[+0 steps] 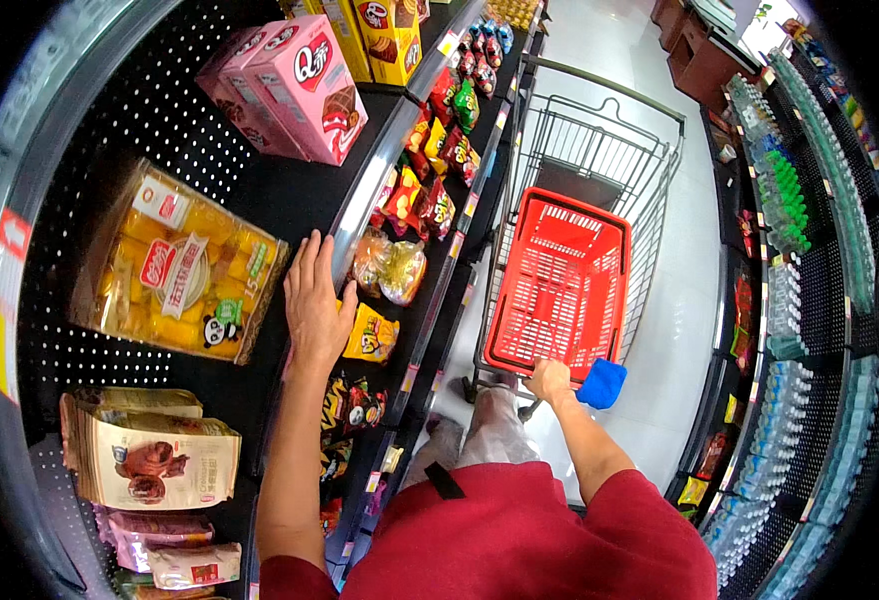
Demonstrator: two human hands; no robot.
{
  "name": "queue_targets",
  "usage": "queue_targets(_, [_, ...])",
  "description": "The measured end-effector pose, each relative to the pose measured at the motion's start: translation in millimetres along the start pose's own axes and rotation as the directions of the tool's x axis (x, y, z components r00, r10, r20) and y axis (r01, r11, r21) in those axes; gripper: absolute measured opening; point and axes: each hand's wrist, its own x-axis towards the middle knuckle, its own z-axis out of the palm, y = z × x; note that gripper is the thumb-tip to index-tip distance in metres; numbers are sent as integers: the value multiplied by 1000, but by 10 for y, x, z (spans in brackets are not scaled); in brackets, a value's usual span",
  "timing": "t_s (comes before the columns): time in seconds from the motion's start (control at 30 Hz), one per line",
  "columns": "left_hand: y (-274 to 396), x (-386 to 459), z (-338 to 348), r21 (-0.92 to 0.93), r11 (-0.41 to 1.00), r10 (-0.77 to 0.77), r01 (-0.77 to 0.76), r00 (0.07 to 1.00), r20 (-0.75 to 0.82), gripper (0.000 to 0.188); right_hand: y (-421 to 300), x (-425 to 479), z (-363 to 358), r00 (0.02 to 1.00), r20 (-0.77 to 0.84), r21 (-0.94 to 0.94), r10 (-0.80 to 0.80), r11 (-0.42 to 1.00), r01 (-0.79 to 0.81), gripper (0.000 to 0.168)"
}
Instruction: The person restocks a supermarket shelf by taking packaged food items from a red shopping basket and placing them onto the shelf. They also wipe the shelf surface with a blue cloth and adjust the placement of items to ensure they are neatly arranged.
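My left hand [318, 304] rests palm down at the front edge of a black shelf [387, 135], holding nothing, its thumb apart from the fingers. Just left of it, a large clear bag of soft bread rolls [184, 262] leans on the shelf, with a panda printed on its wrapper. My right hand [549, 379] is closed at the near edge of a red plastic basket [510, 300]; I cannot tell whether it also grips a bar there. No goods show inside the basket, which sits in a wire shopping cart [653, 202]. Beside that hand is a blue cloth-like item [602, 382].
Pink snack boxes [304, 90] and yellow boxes [387, 37] stand farther up the shelf. Below hang rows of snack bags [372, 334]. Croissant bags [169, 465] stand nearer me. Across the aisle floor [664, 360], shelves hold bottled water [773, 420]. A brown counter [698, 56] is far off.
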Motion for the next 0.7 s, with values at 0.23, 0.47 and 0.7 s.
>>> queue_targets(0.23, [12,311,221,182,977,-117,107,992,44,81,-4,538,-231,1000,24,12,15,1000,-15,46])
queue_targets(0.47, [46,332,300,329,931,-195,161,978,74,87,143,880,-601,995,104,29,2,1000,-5,47])
queue_targets(0.7, [50,323,334,376,908,-221,182,973,63,85,627,1215,-755,974,3,91,-225,970,224,52])
